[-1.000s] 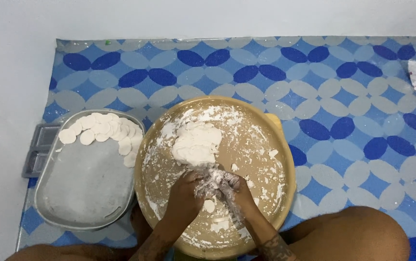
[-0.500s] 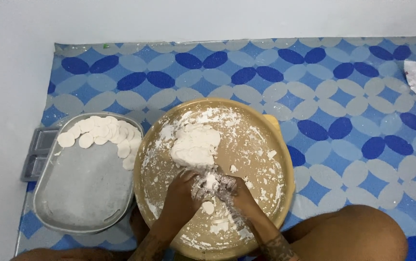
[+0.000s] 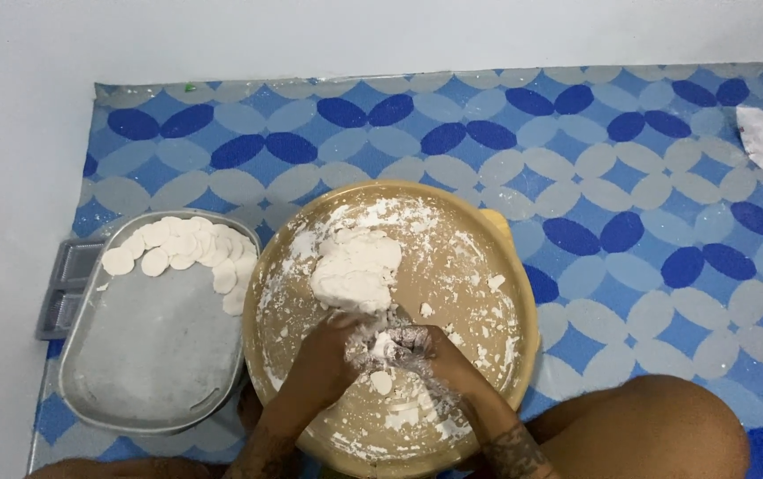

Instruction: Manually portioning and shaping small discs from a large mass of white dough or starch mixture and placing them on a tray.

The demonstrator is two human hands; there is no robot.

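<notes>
Left hand: my left hand (image 3: 328,359) sits low in the round tan tray (image 3: 505,266), fingers curled in against a small piece of dough (image 3: 385,346); closed on it, as far as I can see.
Right hand: my right hand (image 3: 439,359) meets the left from the other side, floury fingers pressed on the same piece; the two hands are together, clamped on it between them.
Dough piece: held just above the tray's near half, between both hands, partly hidden by the fingers.
Dough lump: the big white lump (image 3: 356,270) lies just beyond my hands, near the tray's middle, touching the floured surface.
Scraps: loose bits and one small flat piece (image 3: 382,382) lie on the tray just below my hands.
Metal pan: a grey oval pan (image 3: 160,355) stands just left of the tray, rims touching or nearly so.
Discs: flat white discs (image 3: 177,253) overlap in a curved row along the pan's far edge; the rest of the pan is bare metal.
Floor: blue patterned mat (image 3: 629,177) under everything; a black plastic tray (image 3: 66,284) peeks out left of the pan.
Step in hand, my judgement: shaping one small piece. I would keep pressure even from both palms, work over the tray so crumbs fall there, and keep the fingers floured so the piece does not stick or tear.
</notes>
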